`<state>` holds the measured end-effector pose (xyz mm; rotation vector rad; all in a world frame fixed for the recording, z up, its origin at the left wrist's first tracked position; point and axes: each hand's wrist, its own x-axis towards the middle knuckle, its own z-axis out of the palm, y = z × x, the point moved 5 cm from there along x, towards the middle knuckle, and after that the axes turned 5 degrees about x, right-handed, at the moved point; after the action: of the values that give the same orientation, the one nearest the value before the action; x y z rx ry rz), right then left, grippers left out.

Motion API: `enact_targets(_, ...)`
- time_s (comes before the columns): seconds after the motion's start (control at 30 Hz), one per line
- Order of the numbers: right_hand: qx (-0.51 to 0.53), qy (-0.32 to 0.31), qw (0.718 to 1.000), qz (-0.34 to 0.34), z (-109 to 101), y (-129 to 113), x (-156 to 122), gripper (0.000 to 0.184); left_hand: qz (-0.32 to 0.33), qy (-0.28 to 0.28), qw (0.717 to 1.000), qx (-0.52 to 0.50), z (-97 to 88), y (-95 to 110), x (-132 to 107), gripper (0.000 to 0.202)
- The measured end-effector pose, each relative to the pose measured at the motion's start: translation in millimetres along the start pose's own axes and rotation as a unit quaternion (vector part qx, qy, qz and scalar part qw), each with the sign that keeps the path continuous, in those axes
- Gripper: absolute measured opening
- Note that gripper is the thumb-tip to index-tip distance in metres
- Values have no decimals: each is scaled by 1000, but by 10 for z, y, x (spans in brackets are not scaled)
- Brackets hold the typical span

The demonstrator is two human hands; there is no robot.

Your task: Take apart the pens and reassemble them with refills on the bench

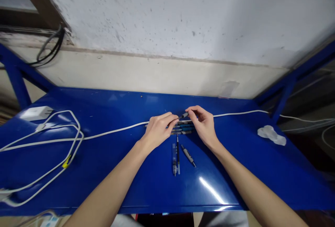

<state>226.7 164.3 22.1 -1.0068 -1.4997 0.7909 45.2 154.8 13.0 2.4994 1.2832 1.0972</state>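
Note:
Over the middle of the blue table (110, 171), my left hand (159, 125) and my right hand (202, 120) meet at a pen (184, 115) with a grey grip. My left fingertips pinch its dark end, and the fingers of my right hand are closed on the grey end. Just below lie several pens (184, 128) side by side, partly covered by my left hand. Closer to me are a clear pen barrel (174, 157), a dark ink refill (178, 155) and a grey pen part (188, 155) with a dark tip.
A white cable (112, 131) crosses the table behind and under my hands. Its loops (75, 143) and a white charger (36, 112) lie at the left. Crumpled white tissue (271, 135) sits at the right. Blue frame posts (284, 96) stand by the wall (167, 73).

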Motion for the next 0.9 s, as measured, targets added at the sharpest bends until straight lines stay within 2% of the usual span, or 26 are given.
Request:
enact_targets(0.13,-64,-19,996,-67,25,-105,-28,13,-10,-17,1000,-8,-6,3,11,15)
enact_targets(0.2,-78,-54,991,-91,93,-123,-64,12,-16,-23,1000,-10,-6,8,12,15)
enact_targets(0.3,-76,-111,984,-118,219,-138,-146,13,-18,-30,999,14,-10,37,6,26)
enact_targets(0.43,-90,-94,981,-145,271,-201,-216,8,-11,-25,999,47,-14,134,-7,31)
enact_targets(0.5,-125,-74,981,-131,262,-215,-216,9,-7,-23,998,49,-2,195,-12,37)
enact_targets(0.63,-188,-66,978,-69,237,-186,-196,34,23,-19,1000,-8,15,302,-11,63)
enact_targets(0.7,-181,-60,981,-47,226,-173,-190,38,40,-13,998,-50,3,329,-10,69)
enact_targets(0.83,-63,-96,993,-4,284,-129,-192,17,49,4,995,-91,-28,335,-33,79)
enact_targets(0.9,0,-109,994,25,313,-88,-192,13,44,5,994,-103,-30,332,-49,85)
